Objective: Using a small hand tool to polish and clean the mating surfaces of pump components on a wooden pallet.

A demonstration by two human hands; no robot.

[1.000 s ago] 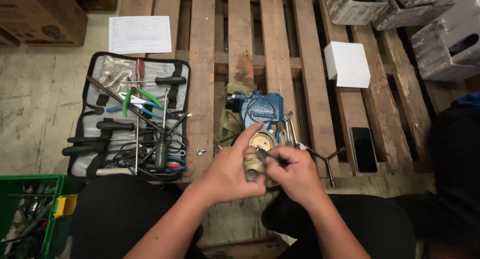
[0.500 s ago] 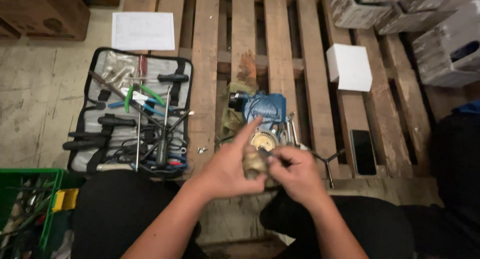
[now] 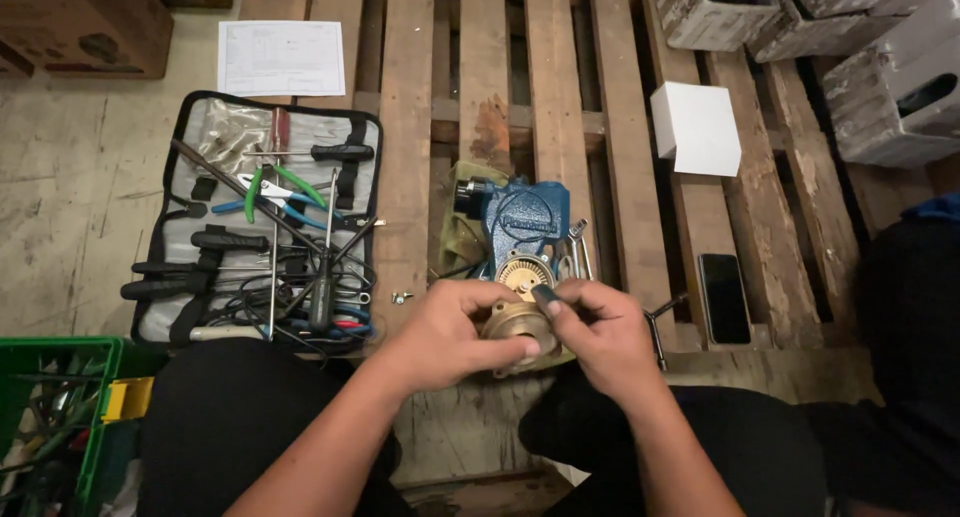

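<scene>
My left hand (image 3: 447,335) grips a round brass part (image 3: 517,322), fingers curled around its left side. My right hand (image 3: 600,334) holds a small dark tool (image 3: 548,298) pressed against the top of the brass part. Just beyond my hands a blue pump body (image 3: 522,220) with a brass toothed disc (image 3: 523,272) on its front lies on a wooden pallet (image 3: 405,127). Wrenches (image 3: 577,249) rest beside the pump on its right.
An open tool roll (image 3: 262,222) with pliers and screwdrivers lies left of the pallet. A paper sheet (image 3: 280,57) lies behind it. A white box (image 3: 696,128), a phone (image 3: 724,297), grey boxes (image 3: 890,87) and a green crate (image 3: 60,407) are around. A small bolt (image 3: 401,298) lies on a plank.
My left index finger, pointing up before, has curled onto the brass part. Both hands have shifted slightly lower, uncovering the toothed disc on the pump.
</scene>
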